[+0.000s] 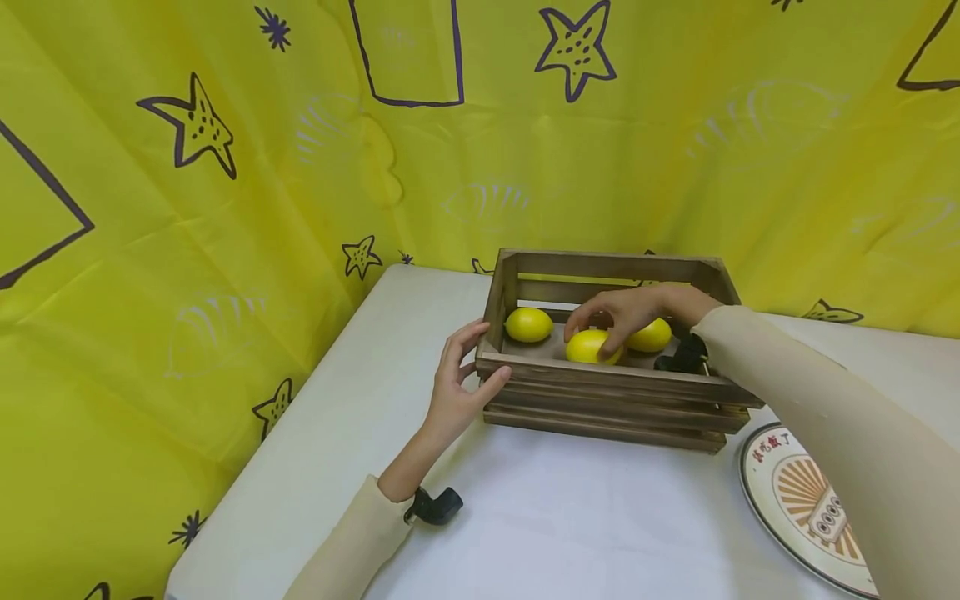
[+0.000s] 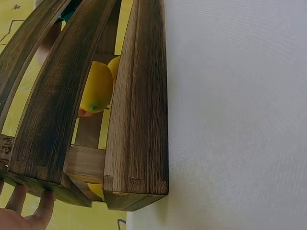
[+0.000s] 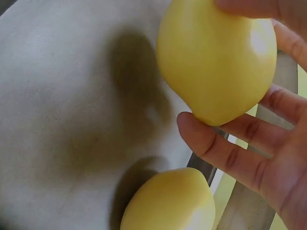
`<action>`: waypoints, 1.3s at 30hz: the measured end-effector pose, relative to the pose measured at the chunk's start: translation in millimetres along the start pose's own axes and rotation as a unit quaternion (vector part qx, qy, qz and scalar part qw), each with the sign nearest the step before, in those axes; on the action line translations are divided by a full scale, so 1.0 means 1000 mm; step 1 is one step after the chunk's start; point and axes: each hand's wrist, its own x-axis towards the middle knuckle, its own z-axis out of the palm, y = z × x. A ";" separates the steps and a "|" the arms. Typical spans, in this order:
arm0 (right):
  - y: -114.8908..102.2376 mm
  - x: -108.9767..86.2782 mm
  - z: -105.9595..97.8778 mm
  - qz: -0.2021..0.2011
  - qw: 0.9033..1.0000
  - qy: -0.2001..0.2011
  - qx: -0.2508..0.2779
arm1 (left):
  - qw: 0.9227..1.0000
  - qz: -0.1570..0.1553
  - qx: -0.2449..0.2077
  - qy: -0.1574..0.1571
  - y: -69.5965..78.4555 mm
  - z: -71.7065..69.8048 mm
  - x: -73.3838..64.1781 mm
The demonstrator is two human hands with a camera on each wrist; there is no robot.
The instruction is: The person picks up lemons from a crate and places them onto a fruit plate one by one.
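Observation:
A slatted dark wooden crate [image 1: 600, 392] stands on the white table with three yellow lemons in view inside it. My left hand [image 1: 459, 387] holds the crate's left front corner, thumb on the front slat and fingers at the left end; its fingertips [image 2: 45, 203] show in the left wrist view. Inside the crate, my right hand [image 1: 626, 315] grips one lemon [image 3: 216, 62] between thumb and fingers, above the grey crate bottom. Another lemon [image 1: 529, 325] lies at the left end, and one more lemon [image 1: 651, 335] sits to the right, partly behind the right hand.
To the right of the crate a round printed plate [image 1: 787, 500] lies on the table [image 1: 585, 525], partly covered by the right sleeve. A yellow patterned curtain [image 1: 480, 150] hangs behind and to the left. A black wrist camera [image 1: 437, 506] is on the left wrist.

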 end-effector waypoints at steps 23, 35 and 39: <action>-0.010 -0.016 0.007 -0.010 0.998 0.058 -0.025 | 1.000 -0.008 -0.003 -0.028 0.001 0.012 -0.001; -0.040 -0.020 -0.008 0.016 0.998 0.063 -0.001 | 1.000 -0.010 0.001 -0.011 0.004 0.005 0.002; -0.051 -0.023 -0.013 -0.007 0.997 0.075 0.000 | 1.000 -0.018 0.004 -0.006 0.018 0.000 0.001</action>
